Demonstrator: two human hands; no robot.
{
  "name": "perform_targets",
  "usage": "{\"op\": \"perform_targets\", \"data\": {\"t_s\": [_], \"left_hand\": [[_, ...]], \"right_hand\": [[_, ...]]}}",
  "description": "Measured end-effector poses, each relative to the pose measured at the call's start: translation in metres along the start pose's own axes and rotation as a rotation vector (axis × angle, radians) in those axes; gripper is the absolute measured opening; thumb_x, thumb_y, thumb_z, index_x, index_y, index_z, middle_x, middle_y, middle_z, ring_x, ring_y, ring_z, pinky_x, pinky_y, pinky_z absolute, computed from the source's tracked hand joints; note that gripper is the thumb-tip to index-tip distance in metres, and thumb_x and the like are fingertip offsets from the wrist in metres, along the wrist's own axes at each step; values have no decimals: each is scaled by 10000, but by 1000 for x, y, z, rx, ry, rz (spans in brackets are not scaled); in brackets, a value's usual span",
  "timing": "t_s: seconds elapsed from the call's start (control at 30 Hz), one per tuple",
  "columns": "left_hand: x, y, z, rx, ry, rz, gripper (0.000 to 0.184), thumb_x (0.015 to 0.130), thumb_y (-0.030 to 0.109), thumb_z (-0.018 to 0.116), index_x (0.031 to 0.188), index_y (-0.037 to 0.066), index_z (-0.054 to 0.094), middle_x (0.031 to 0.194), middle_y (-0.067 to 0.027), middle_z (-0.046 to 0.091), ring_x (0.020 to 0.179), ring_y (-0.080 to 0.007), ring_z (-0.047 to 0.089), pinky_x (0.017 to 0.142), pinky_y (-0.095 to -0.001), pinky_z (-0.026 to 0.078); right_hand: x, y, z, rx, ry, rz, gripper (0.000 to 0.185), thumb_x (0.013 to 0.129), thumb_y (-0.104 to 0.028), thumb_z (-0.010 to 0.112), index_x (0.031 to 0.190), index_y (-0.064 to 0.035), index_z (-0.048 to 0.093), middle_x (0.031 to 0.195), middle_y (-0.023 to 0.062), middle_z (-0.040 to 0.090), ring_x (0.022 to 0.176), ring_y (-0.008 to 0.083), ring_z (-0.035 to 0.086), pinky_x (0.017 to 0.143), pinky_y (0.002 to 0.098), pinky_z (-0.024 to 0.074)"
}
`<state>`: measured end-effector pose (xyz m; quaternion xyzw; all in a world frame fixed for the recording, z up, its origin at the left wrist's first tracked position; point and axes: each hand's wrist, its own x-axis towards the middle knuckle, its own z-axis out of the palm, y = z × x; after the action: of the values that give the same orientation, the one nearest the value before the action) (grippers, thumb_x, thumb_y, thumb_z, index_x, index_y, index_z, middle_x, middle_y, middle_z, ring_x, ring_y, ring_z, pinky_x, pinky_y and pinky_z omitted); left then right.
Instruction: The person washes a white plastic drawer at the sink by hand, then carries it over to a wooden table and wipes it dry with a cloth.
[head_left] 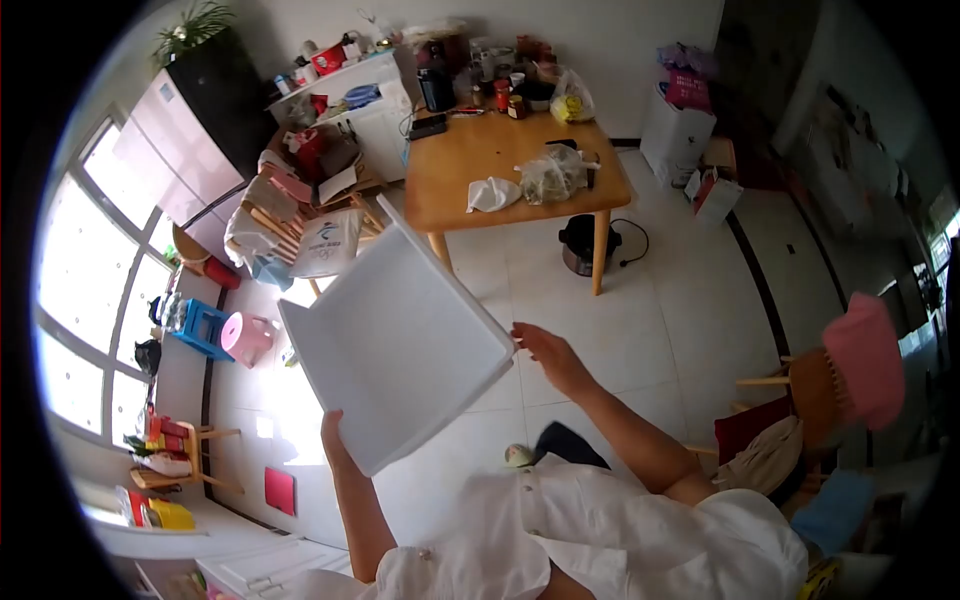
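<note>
A white plastic drawer-like bin point(400, 340) is held up in front of me, tilted, with its open inside facing me. My left hand point(334, 432) grips its lower left edge; most of those fingers are hidden behind the bin. At the right-hand corner, my right hand point(550, 358) has its fingertips against the rim, partly curled round it. Nothing shows inside the bin.
A wooden table point(450, 165) ahead carries a clear plastic bag point(553, 178), a white cloth point(493, 195) and jars. Under it sits a black cooker point(588, 247) with a cord. A pink stool point(246, 338) stands left; a chair with a pink cover point(865, 360) is at right.
</note>
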<state>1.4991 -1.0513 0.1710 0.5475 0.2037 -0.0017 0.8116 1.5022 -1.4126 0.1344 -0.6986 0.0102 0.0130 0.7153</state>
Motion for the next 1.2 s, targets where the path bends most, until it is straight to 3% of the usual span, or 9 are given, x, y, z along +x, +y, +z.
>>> {"op": "perform_targets", "data": {"t_s": [0.1,0.17,0.37,0.53,0.7,0.93,1.07,1.13,1.2], "left_hand": [[74,19,55,43,19,18,691,707,405,582,1226,-33,452,1053,-185,528,932,-308,561,724,-406,488],[125,28,83,78,38,32,705,699,408,594,1228,-34,449,1057,-188,526,928,-310,563,720,-409,490],[262,43,165,97,-21,11,729,683,403,624,1233,-42,449,1059,-189,528,941,-312,566,724,-413,492],[382,46,230,198,-1,-41,685,693,390,612,1207,-42,476,1041,-169,543,940,-290,577,723,-378,495],[452,55,337,251,-299,-7,646,670,332,604,1191,-29,479,975,-143,577,873,-257,596,737,-356,494],[580,29,437,432,-595,0,663,706,335,687,1230,2,454,1009,-125,593,923,-245,595,881,-363,447],[652,8,499,77,-792,-299,631,804,364,677,1275,16,442,1101,-150,612,981,-224,599,945,-366,408],[704,-19,532,198,-817,-231,493,835,287,658,1210,2,514,1048,-155,648,944,-213,628,864,-362,465],[759,-79,554,646,-753,37,284,829,192,650,1059,27,622,939,-135,676,868,-216,650,770,-364,506]], "right_hand": [[52,4,-30,2,183,18,331,941,-201,542,1202,0,579,1163,105,623,1066,168,572,932,279,426],[91,33,-61,-126,269,-24,309,899,-211,604,1146,-25,616,995,78,672,926,155,620,832,271,472],[238,92,-143,-103,214,130,364,949,-272,536,1174,11,576,975,91,658,883,141,600,796,263,475],[389,24,-147,40,112,202,465,928,-326,559,1261,-5,513,1015,82,651,887,154,604,795,281,482],[471,-65,-164,-253,-72,243,625,801,-356,682,1302,-36,489,1099,102,629,960,204,590,851,324,468],[485,-53,-201,-66,436,346,529,733,-162,611,1219,26,515,1042,116,615,931,202,573,841,335,449],[457,-46,-206,39,749,379,514,685,-110,613,1176,25,541,1013,99,591,940,217,555,835,329,446],[446,-42,-204,151,996,397,566,660,-104,629,1204,10,524,1024,108,575,941,244,557,835,358,459],[450,-58,-195,240,1279,480,656,633,-97,640,1262,1,479,1062,121,560,952,277,561,842,395,471]]}}
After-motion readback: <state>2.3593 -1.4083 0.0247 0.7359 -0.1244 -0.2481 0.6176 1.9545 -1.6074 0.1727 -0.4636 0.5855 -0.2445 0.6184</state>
